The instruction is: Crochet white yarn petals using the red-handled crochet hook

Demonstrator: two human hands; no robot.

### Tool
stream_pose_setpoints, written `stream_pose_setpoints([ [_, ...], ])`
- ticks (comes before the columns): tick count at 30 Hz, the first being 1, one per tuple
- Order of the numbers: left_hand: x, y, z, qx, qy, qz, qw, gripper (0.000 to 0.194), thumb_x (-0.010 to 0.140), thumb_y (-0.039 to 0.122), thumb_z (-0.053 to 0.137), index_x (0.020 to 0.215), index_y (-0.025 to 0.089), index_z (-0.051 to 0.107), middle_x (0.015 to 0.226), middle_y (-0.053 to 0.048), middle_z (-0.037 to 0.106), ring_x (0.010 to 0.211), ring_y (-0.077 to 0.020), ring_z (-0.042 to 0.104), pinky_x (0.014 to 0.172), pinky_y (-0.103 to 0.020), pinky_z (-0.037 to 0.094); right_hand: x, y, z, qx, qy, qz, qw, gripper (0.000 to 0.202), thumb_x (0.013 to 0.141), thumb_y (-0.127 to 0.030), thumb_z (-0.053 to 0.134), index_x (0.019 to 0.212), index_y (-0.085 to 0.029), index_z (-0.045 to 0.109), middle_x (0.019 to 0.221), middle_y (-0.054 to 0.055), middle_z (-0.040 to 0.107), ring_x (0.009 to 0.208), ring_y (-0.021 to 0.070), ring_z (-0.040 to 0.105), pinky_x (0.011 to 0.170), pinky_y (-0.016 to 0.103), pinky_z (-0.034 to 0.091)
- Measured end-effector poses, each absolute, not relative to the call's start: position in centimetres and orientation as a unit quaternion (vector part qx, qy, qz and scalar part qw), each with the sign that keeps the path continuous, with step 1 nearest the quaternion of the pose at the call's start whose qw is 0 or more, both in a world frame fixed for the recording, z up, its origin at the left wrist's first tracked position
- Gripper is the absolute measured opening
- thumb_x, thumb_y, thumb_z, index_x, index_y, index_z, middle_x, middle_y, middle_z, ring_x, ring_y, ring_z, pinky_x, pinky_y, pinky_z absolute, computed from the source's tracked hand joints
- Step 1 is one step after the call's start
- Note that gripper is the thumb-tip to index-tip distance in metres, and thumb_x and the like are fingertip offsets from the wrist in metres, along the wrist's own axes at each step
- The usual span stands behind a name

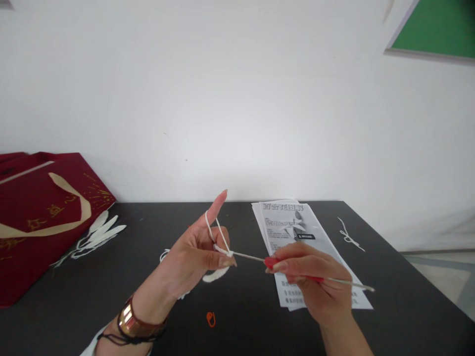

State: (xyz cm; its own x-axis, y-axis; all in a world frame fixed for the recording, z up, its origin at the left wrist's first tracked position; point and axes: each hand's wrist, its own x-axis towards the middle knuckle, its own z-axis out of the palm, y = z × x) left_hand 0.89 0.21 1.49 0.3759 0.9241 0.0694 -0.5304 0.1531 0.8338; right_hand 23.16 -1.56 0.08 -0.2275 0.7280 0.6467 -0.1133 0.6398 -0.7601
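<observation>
White yarn (pixel 221 236) loops round the raised index finger of my left hand (pixel 196 254). The thumb and other fingers of that hand pinch a small white crocheted piece (pixel 215 275), whose curved end hangs below them. My right hand (pixel 319 274) is closed round the red grip of a crochet hook (pixel 248 257). The metal shaft points left, and its tip meets the yarn at my left thumb. The hook's other end sticks out to the right, past my right hand.
Printed sheets (pixel 315 242) lie under and behind my right hand. A dark red bag (pixel 44 212) stands at the left, beside several white crocheted pieces (pixel 98 236). An orange stitch marker (pixel 211 319) lies in front, and a white yarn scrap (pixel 349 238) at the right of the black table (pixel 148 217).
</observation>
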Motion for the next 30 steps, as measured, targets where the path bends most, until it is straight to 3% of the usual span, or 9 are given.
stream_pose_setpoints([
  [5,1.1,0.2,1.3,0.433,0.24,0.497,0.713,0.097,0.072,0.004,0.073,0.147,0.043,0.026,0.067,0.004,0.055,0.056,-0.0085,0.049,0.05,-0.019,0.034,22.9,-1.7,-0.4,-0.222,-0.691,0.339,0.599,0.023,0.087,-0.012,0.061,0.102,-0.024,0.074,0.09,0.009,0.074,0.069,0.0202,0.071,0.052,0.029,0.061],
  [8,1.2,0.1,1.3,0.45,0.241,0.492,0.705,0.094,0.075,0.007,0.071,0.147,0.044,0.023,0.07,0.004,0.054,0.057,-0.0082,0.047,0.051,-0.019,0.034,22.6,-1.3,-0.9,-0.219,-0.656,0.38,0.615,0.018,0.089,-0.019,0.061,0.1,-0.024,0.074,0.088,0.009,0.073,0.068,0.0208,0.071,0.057,0.035,0.061],
  [12,1.4,0.0,1.4,0.493,0.231,0.482,0.687,0.088,0.079,0.01,0.069,0.148,0.043,0.024,0.074,0.002,0.058,0.059,-0.0087,0.047,0.05,-0.019,0.035,22.1,-0.9,-1.3,-0.201,-0.61,0.434,0.631,0.015,0.088,-0.02,0.064,0.097,-0.023,0.075,0.085,0.007,0.072,0.066,0.0198,0.07,0.057,0.033,0.06],
  [17,0.8,0.1,1.6,0.545,0.26,0.467,0.646,0.075,0.079,0.013,0.07,0.143,0.038,0.039,0.082,-0.001,0.062,0.064,-0.0098,0.052,0.053,-0.02,0.04,21.6,-0.6,-1.6,-0.195,-0.567,0.494,0.63,0.012,0.087,-0.02,0.065,0.094,-0.021,0.075,0.083,0.006,0.072,0.067,0.018,0.07,0.058,0.03,0.059],
  [23,0.2,0.3,2.1,0.585,0.319,0.455,0.591,0.062,0.08,0.017,0.069,0.138,0.03,0.05,0.073,0.001,0.06,0.058,-0.0105,0.052,0.053,-0.023,0.043,21.4,-0.4,-1.6,-0.217,-0.536,0.514,0.634,0.009,0.084,-0.026,0.069,0.088,-0.021,0.075,0.078,0.005,0.072,0.062,0.0173,0.069,0.054,0.03,0.06],
  [30,1.0,0.0,1.3,0.582,0.281,0.499,0.577,0.066,0.082,0.012,0.066,0.138,0.04,0.046,0.07,0.004,0.052,0.06,-0.0083,0.045,0.054,-0.02,0.038,21.1,-0.4,-1.9,-0.242,-0.493,0.543,0.635,0.01,0.084,-0.028,0.07,0.089,-0.021,0.075,0.075,0.004,0.076,0.057,0.0164,0.071,0.053,0.027,0.062],
])
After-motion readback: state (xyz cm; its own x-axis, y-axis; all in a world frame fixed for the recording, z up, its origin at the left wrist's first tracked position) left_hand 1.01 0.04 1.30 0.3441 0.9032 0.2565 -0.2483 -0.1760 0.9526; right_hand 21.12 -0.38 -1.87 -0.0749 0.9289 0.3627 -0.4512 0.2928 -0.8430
